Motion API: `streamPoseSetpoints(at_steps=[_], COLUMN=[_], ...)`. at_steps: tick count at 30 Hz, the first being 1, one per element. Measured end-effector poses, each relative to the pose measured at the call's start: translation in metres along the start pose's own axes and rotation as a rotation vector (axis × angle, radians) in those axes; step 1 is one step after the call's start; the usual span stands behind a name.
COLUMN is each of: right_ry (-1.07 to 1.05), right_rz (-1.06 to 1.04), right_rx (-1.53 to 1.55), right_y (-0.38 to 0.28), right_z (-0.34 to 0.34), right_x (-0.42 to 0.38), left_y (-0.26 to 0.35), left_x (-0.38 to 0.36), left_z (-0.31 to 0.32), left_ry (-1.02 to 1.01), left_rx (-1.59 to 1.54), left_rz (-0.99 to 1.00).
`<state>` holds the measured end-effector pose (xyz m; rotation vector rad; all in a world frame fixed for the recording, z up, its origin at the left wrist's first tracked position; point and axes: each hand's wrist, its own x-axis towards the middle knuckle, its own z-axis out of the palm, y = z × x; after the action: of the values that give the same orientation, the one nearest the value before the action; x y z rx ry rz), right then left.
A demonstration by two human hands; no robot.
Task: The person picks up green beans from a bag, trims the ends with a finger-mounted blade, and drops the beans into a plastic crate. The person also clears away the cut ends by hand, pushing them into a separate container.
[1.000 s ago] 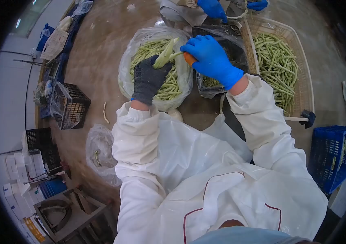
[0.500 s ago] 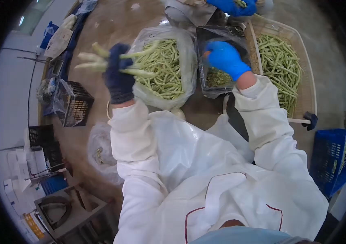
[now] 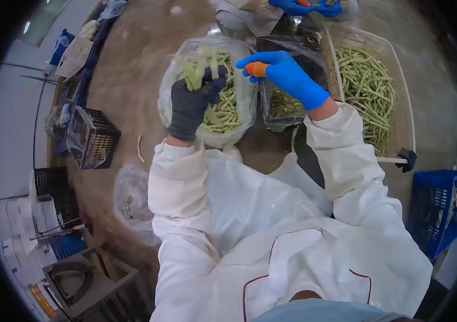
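Observation:
My left hand point(image 3: 193, 104), in a dark glove, is closed round several green beans point(image 3: 199, 70) that stick up past its fingers, slightly blurred. It is over the left side of a plastic-lined container of beans point(image 3: 228, 110). My right hand point(image 3: 287, 75), in a blue glove, points left over the black-lined bin point(image 3: 287, 102) of green scraps. An orange covering point(image 3: 256, 69) shows at its thumb or fingertip. Its fingers are bent towards one another, and whether they hold anything is hidden.
A beige crate of beans point(image 3: 368, 96) stands at the right, a blue crate point(image 3: 438, 209) farther right. Across from me a co-worker's blue-gloved hands point(image 3: 328, 7) show. A black crate point(image 3: 99, 139) and a plastic bag point(image 3: 134, 201) lie at the left.
My left hand has moved right and towards me with the beans, which now point upward. My right hand has shifted left, nearer to it, and its orange-covered digit now shows.

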<state>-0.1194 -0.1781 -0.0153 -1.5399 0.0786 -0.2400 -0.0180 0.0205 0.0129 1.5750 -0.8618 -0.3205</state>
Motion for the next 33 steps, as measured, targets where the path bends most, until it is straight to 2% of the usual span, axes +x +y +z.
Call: streamPoseSetpoints(at_steps=[2,7,9,12,18,21,24,26,29,30,32,33], right_ry=[-0.027,-0.038,-0.022,0.015,-0.036,-0.033,-0.009,0.033,0.133,0.121,0.094,0.064], right_rz=[0.048,0.081,0.106,0.145,0.094,0.083,0.043,0.0,0.031,-0.041,-0.185,-0.142], right_rx=[0.025,0.037,0.013,-0.077,-0.314,-0.352,-0.397,-0.404,-0.182,-0.064,0.173,0.205], right_y=[-0.004,-0.006,-0.001,-0.001,-0.006,-0.006,-0.002,0.002,0.006,0.008,0.012,0.012], right_z=[-0.001,-0.008,-0.008,-0.002,-0.002,0.001,0.002,0.005,0.007,0.01,0.015,0.015], right_x=[-0.002,-0.002,-0.001,-0.001,-0.004,-0.005,-0.004,-0.002,0.005,0.004,0.001,0.002], left_y=[-0.007,-0.029,-0.022,-0.006,-0.008,-0.009,-0.007,-0.015,-0.015,-0.014,-0.022,-0.023], left_x=[0.001,0.004,-0.001,-0.004,-0.007,-0.009,-0.008,-0.01,-0.009,-0.009,-0.006,-0.005], left_z=[0.002,0.004,0.008,0.014,0.011,0.008,0.009,0.012,0.021,0.025,0.032,0.032], left_ry=[-0.062,-0.122,-0.15,-0.16,-0.171,-0.18,-0.243,-0.158,-0.034,0.007,0.036,0.039], left_rx=[0.203,0.657,0.678,0.896,1.001,1.028,1.073,1.038,0.908,0.851,0.635,0.458], left_rz=[-0.007,0.264,0.176,0.235,0.249,0.324,0.279,0.326,0.374,0.386,0.268,0.192])
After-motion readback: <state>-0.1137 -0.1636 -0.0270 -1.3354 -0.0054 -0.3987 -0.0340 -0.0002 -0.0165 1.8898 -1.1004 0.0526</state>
